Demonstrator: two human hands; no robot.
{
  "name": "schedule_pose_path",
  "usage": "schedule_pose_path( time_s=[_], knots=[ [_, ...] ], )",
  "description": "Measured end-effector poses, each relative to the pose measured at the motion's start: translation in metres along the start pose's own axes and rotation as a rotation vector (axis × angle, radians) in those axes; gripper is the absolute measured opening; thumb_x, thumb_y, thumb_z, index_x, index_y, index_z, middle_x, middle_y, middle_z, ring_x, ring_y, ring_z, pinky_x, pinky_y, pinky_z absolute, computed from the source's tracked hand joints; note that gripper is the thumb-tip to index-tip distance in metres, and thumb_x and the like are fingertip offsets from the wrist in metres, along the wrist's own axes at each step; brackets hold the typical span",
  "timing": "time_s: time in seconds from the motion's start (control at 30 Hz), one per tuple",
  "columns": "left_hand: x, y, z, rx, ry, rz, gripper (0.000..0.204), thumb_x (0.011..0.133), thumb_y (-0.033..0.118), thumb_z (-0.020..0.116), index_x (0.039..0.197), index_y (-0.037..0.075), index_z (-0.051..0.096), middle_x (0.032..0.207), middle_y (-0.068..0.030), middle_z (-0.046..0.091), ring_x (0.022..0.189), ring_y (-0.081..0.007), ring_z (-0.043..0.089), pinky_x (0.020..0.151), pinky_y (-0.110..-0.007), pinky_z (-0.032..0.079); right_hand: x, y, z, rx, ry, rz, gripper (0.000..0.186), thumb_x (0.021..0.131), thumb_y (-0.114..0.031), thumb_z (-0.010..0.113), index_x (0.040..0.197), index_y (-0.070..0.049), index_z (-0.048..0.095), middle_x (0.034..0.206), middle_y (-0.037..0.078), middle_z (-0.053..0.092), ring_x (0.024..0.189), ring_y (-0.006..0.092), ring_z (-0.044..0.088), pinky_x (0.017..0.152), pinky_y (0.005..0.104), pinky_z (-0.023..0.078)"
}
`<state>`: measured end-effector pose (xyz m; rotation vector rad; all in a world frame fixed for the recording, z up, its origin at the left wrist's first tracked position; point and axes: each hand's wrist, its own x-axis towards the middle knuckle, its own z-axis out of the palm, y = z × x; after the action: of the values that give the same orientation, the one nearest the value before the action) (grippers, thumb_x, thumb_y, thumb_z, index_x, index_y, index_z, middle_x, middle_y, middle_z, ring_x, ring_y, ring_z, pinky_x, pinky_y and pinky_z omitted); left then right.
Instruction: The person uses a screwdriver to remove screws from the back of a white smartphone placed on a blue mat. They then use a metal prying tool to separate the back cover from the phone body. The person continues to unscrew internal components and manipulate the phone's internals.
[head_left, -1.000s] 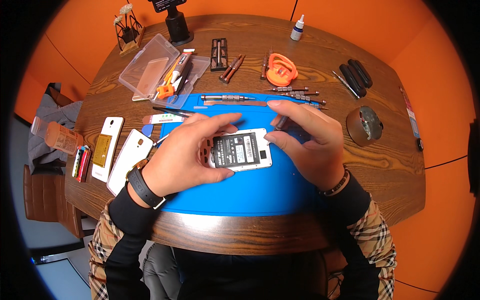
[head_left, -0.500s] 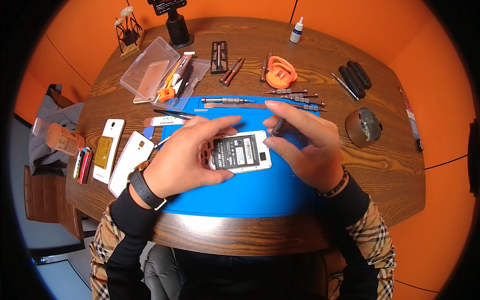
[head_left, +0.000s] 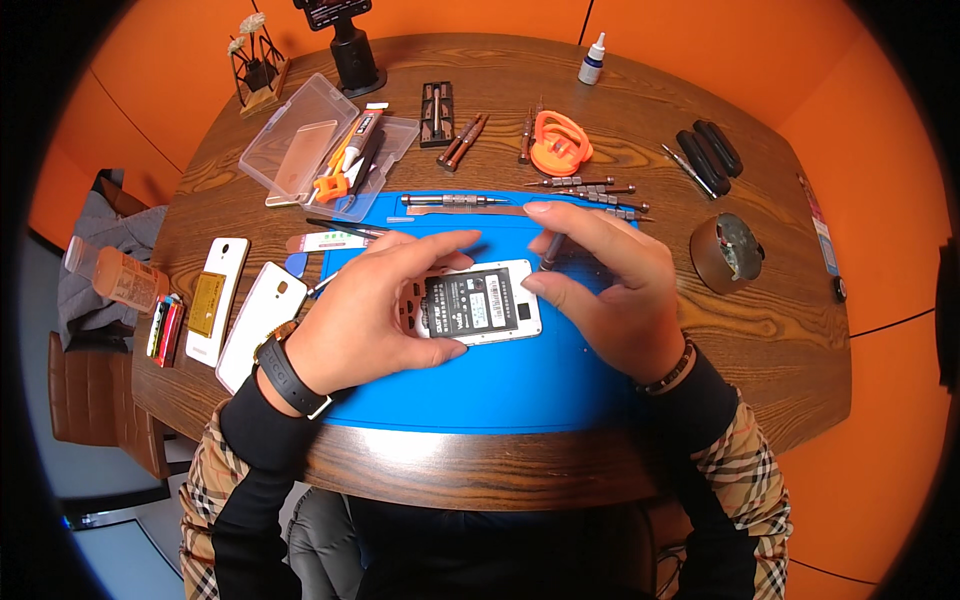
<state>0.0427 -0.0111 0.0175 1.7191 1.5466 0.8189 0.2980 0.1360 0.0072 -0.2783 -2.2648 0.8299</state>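
Observation:
An opened smartphone (head_left: 525, 325) with a white frame and a black battery (head_left: 470, 305) in its back lies over a blue mat (head_left: 460, 395). My left hand (head_left: 375, 310) grips its left end, thumb along the near edge and fingers at the far edge. Between the thumb and fingers of my right hand (head_left: 625, 290) is a slim dark screwdriver (head_left: 553, 252), tilted beside the phone's right end. The hand partly covers it, and whether its tip touches the phone cannot be seen.
Several screwdrivers (head_left: 585, 190) lie beyond the mat, near an orange suction cup (head_left: 560, 145). A clear plastic box (head_left: 300, 130) with tools stands far left. A white phone (head_left: 230, 270) and white back cover (head_left: 265, 320) lie left; a round brown container (head_left: 722, 255) stands right.
The phone has shifted very slightly left in my left hand. My right hand, with the screwdriver, has moved a touch left too. The rest looks the same.

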Motion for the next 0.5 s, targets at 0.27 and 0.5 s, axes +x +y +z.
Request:
schedule_pose_path(
  time_s=[0.27,0.5],
  knots=[
    [0.000,-0.001,0.000,0.001,-0.002,0.009,0.105,0.077,0.001,0.100,0.170,0.009,0.051,0.146,-0.0150,0.063,0.141,-0.0261,0.065,0.123,-0.040,0.054,-0.001,-0.001,0.010,0.165,0.097,0.056,0.064,0.088,0.016,0.080,0.150,0.000,0.070,0.123,0.017,0.077,0.103,0.0215,0.078,0.092,0.0330,0.063],
    [0.000,-0.002,-0.001,0.038,-0.008,0.028,0.105,0.077,0.001,0.100,0.170,0.008,0.051,0.145,-0.0146,0.063,0.140,-0.0263,0.065,0.123,-0.039,0.053,0.002,0.001,0.001,-0.032,0.052,-0.097,0.062,0.087,0.016,0.079,0.147,0.000,0.070,0.126,0.017,0.072,0.110,0.0238,0.078,0.097,0.0348,0.064]
  ],
)
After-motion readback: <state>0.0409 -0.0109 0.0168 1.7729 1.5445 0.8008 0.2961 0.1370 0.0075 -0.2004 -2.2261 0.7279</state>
